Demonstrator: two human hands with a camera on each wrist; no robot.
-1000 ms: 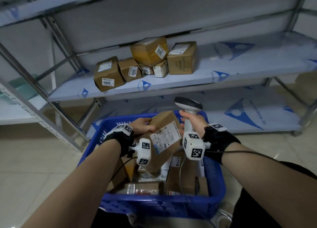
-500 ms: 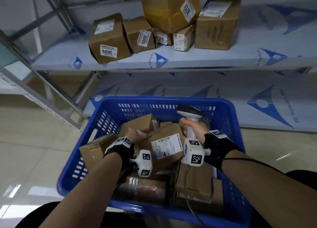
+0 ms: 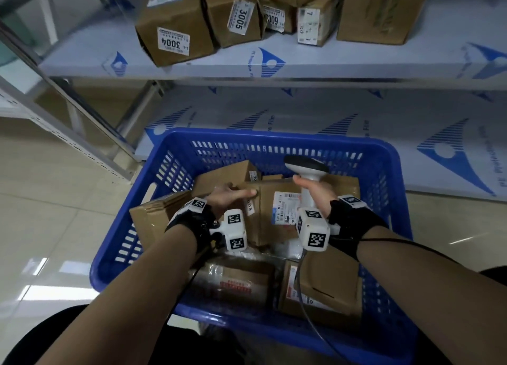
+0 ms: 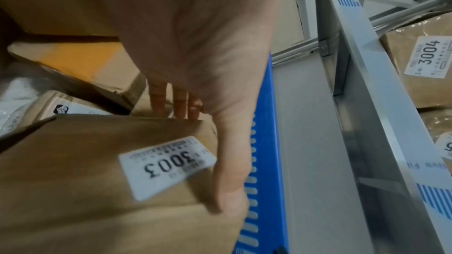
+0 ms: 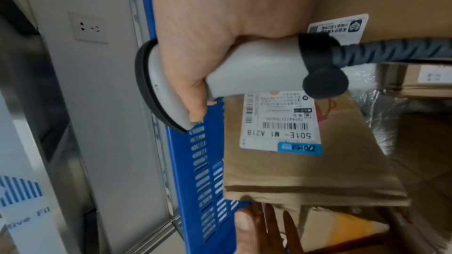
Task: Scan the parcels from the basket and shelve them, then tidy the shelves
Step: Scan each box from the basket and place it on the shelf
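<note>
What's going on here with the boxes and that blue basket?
A person is working through parcels in a blue basket on the floor in front of a shelf. The left hand grips a cardboard parcel labelled 3003 over the basket, while the right hand holds a corded barcode scanner. Several numbered parcels, including 3004 and 3005, already sit on the shelf.

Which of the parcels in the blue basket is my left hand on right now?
The parcel labelled 3003, in the middle of the basket. Your left hand holds its top edge, thumb across the top. Its top face also carries a white shipping label; the other parcels there lie untouched.
</note>
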